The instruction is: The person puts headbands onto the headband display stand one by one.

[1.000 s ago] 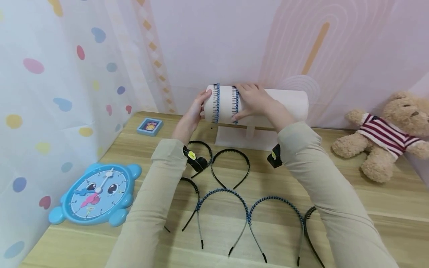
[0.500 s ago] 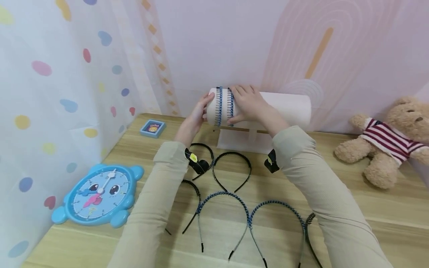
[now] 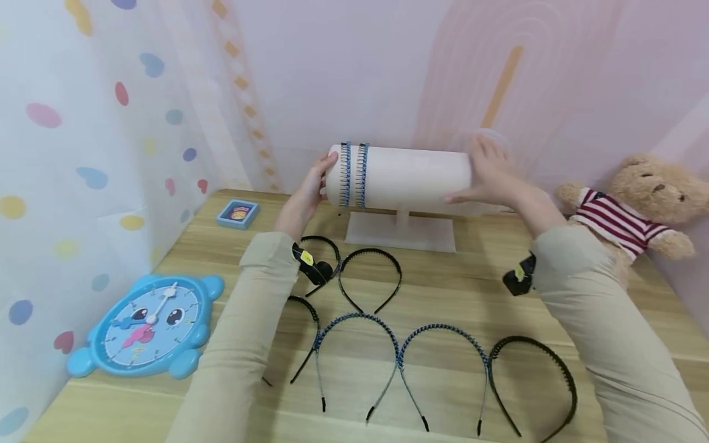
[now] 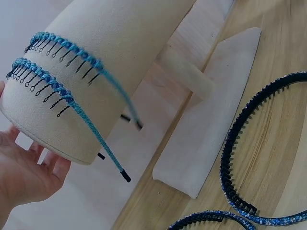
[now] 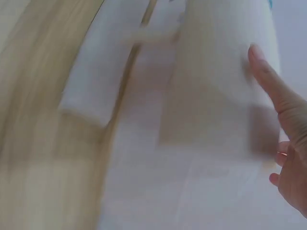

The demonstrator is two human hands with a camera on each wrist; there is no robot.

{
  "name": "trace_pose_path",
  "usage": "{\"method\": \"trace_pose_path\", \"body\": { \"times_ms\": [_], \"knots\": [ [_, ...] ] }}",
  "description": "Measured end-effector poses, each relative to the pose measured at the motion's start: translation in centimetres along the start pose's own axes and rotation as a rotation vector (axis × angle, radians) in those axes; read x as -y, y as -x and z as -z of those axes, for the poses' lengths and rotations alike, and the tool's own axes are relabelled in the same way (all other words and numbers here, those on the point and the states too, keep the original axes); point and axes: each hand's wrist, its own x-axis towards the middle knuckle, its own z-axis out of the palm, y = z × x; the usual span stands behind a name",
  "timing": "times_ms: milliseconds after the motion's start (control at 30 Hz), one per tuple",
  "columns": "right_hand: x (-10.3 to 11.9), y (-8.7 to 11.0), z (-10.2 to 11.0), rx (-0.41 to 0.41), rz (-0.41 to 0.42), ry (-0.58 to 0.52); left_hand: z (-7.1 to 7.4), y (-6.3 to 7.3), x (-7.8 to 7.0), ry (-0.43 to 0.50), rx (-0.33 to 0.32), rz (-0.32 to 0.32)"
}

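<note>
A white cylindrical headband stand (image 3: 418, 178) on a flat base (image 3: 382, 232) stands at the back of the table. Near its left end it wears two blue braided headbands, an outer headband (image 3: 345, 175) and an inner headband (image 3: 362, 176), a small gap apart. My left hand (image 3: 306, 194) holds the stand's left end, thumb at the rim; in the left wrist view, the fingers of the left hand (image 4: 36, 175) lie against the end. With fingers spread, my right hand (image 3: 493, 172) is at the stand's right end, apart from both headbands; the right wrist view is blurred.
Several headbands lie on the table, among them a black headband (image 3: 371, 251), a blue headband (image 3: 443, 327) and a dark headband (image 3: 570, 381). A blue toy clock (image 3: 149, 326) and small blue frame (image 3: 238, 213) lie left. A teddy bear (image 3: 620, 215) sits right.
The inner headband has slid left, closer to the outer one. My right hand has let go of it and moved right along the stand. The left hand stays at the left end.
</note>
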Motion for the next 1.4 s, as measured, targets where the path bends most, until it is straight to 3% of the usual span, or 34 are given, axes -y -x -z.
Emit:
{"method": "trace_pose_path", "body": {
  "times_ms": [67,167,300,367,467,533,733,900,1100,1233,1400],
  "knots": [
    [-1.7,0.9,-0.4,-0.010,-0.038,-0.019,0.4,0.1,-0.1,-0.004,-0.008,-0.006],
    [-3.9,2.1,-1.8,0.057,-0.090,-0.067,0.9,0.1,-0.1,-0.016,-0.014,-0.018],
    [-5.4,3.1,-4.7,0.273,-0.140,-0.148,1.3,0.2,-0.2,-0.020,-0.014,-0.024],
    [-5.3,3.3,-6.1,0.367,-0.126,-0.153,1.3,0.2,-0.2,-0.021,-0.012,-0.023],
    [-4.1,2.7,-8.0,0.469,-0.081,-0.128,1.2,0.3,-0.1,-0.018,-0.008,-0.023],
    [-2.7,1.9,-9.1,0.489,-0.067,-0.120,1.2,0.4,-0.1,-0.022,-0.008,-0.025],
    [2.2,-0.2,-11.8,0.564,-0.125,-0.216,0.3,0.1,0.1,-0.022,0.017,-0.024],
    [4.9,-1.2,-13.6,0.547,-0.155,-0.254,-0.6,-0.1,0.5,-0.016,0.044,-0.026],
    [4.6,-1.4,-13.6,0.514,-0.140,-0.234,-1.2,-0.3,0.5,-0.008,0.064,-0.015],
    [2.3,-0.7,-12.1,0.520,-0.139,-0.253,-1.2,-0.4,0.3,-0.007,0.058,-0.009],
    [-1.2,1.4,-9.1,0.525,-0.206,-0.299,-0.8,-0.4,0.2,-0.019,0.047,-0.012]
  ]
}}
